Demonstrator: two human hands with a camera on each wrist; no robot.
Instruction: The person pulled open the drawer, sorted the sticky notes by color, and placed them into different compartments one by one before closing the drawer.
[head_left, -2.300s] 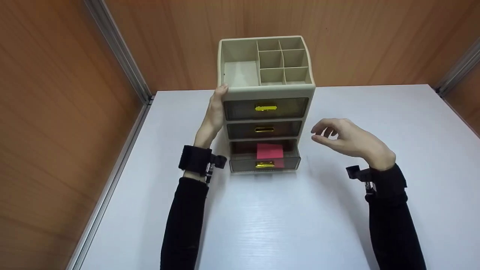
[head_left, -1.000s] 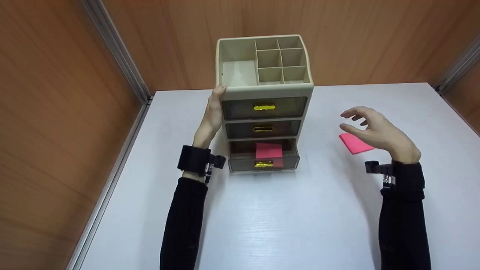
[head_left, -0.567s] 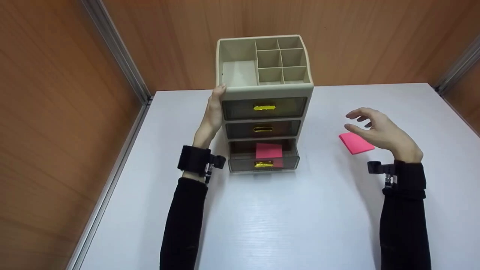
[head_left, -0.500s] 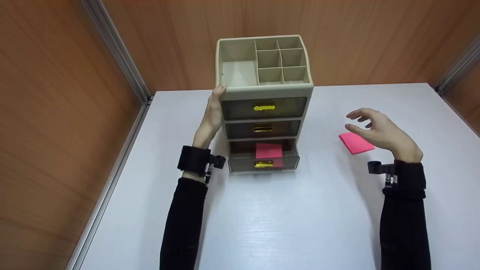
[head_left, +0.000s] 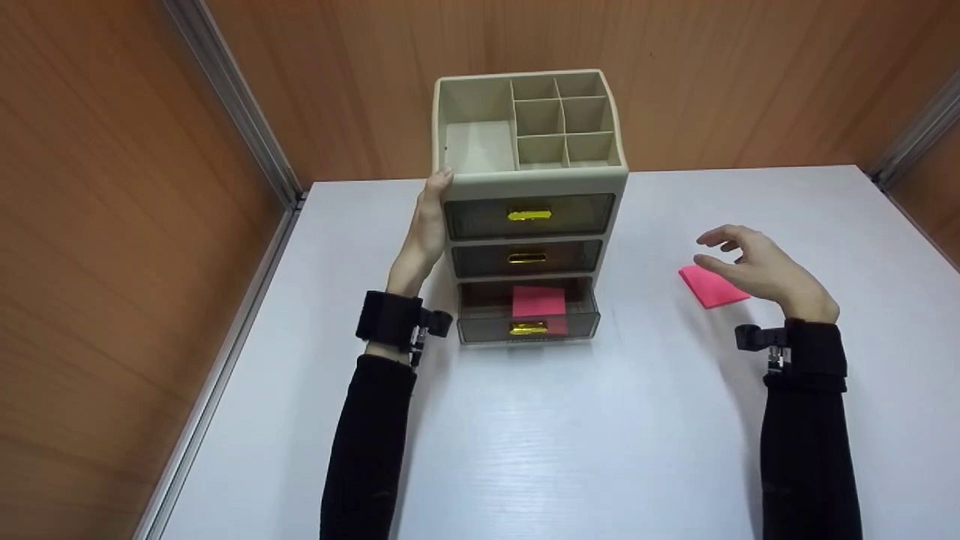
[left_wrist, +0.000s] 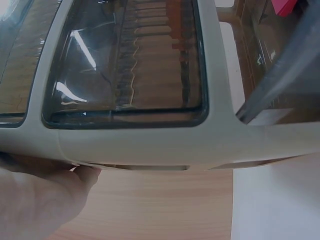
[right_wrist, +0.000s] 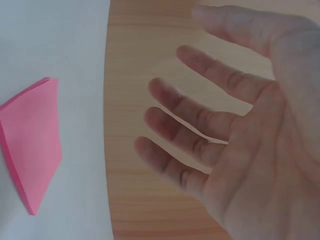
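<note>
Organizer [head_left: 529,180] | bottom drawer [head_left: 529,322] ajar, holds pink pad [head_left: 538,301] | left hand [head_left: 426,229] flat against side | right hand [head_left: 757,266] spread

Beige organiser [head_left: 530,177], gold handles [head_left: 529,216], pink notepad [head_left: 712,287], white table [head_left: 570,435]

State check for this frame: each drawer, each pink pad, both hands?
Top drawer: closed.
Middle drawer: closed.
Bottom drawer: pulled open.
Pink pad in drawer: lying flat.
Pink pad on table: flat, not held.
Left hand: open, pressed against the organizer's side.
Right hand: open, above the table pad.
</note>
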